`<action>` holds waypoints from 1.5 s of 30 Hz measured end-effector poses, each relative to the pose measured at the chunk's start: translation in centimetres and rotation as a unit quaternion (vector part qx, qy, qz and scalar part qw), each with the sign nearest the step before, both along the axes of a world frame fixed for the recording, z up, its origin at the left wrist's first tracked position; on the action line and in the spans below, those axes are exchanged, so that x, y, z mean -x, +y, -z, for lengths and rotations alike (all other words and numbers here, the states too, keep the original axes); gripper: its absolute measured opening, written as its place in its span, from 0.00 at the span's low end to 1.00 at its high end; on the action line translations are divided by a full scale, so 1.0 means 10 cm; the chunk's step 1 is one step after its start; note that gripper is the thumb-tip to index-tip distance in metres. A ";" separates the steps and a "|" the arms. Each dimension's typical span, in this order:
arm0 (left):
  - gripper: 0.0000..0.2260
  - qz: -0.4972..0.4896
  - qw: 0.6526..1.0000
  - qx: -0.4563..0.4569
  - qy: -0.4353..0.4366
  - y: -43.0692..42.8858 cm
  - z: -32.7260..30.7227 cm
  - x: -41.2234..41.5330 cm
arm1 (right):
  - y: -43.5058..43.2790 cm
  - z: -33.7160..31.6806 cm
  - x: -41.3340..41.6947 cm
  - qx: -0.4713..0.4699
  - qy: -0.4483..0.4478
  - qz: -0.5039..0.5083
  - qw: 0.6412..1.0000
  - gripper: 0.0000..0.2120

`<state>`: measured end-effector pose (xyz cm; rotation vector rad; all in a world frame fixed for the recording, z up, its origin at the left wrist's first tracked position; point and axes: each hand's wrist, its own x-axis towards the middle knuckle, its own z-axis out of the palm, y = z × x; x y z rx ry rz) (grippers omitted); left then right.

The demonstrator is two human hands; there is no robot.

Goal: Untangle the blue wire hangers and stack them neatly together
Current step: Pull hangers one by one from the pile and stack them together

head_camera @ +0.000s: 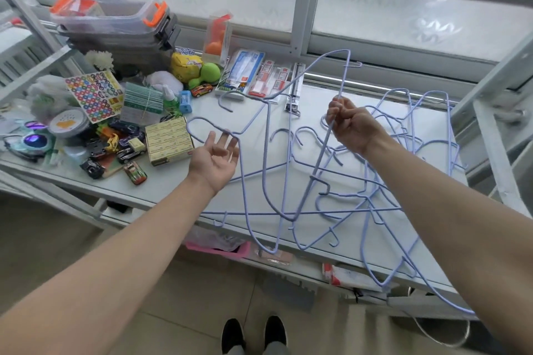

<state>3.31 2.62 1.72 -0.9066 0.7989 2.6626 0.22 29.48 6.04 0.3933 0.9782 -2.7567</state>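
Light blue hangers are seen on a white table. At ten o'clock, orange clips and a rainbow-dotted sticker sheet are seen.

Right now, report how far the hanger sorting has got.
Done: nothing stacked yet; no neat pile shows. In hand: the right hand grips one blue hanger lifted off the tangle, while the left hand is open with a hanger hook on its fingertips. Left: the crossed heap on the table.

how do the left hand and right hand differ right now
The left hand is open, palm up, its fingers only touching a blue hanger's wire. The right hand is shut around a hanger and held higher, lifting it from the tangled pile. Both are bare and over the white table.
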 end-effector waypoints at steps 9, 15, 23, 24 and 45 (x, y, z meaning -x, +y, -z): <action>0.30 0.064 0.990 -0.096 0.075 -0.33 0.06 -0.15 | -0.32 0.19 -0.04 -0.159 -0.082 -0.094 0.979 0.16; 0.34 0.087 0.995 -0.022 0.037 -0.54 0.16 -0.07 | -0.44 0.40 -0.07 -0.346 -0.117 -0.124 0.923 0.16; 0.24 0.159 0.975 0.157 -0.015 -0.55 -0.03 0.01 | -0.76 0.52 -0.05 -0.551 -0.099 -0.093 0.823 0.02; 0.22 0.167 0.969 0.180 -0.025 -0.56 -0.04 0.03 | -0.78 0.54 -0.04 -0.594 -0.096 -0.085 0.794 0.03; 0.26 0.132 0.979 0.148 -0.049 -0.48 -0.10 0.31 | -0.94 0.64 -0.23 -0.875 0.032 -0.198 0.441 0.18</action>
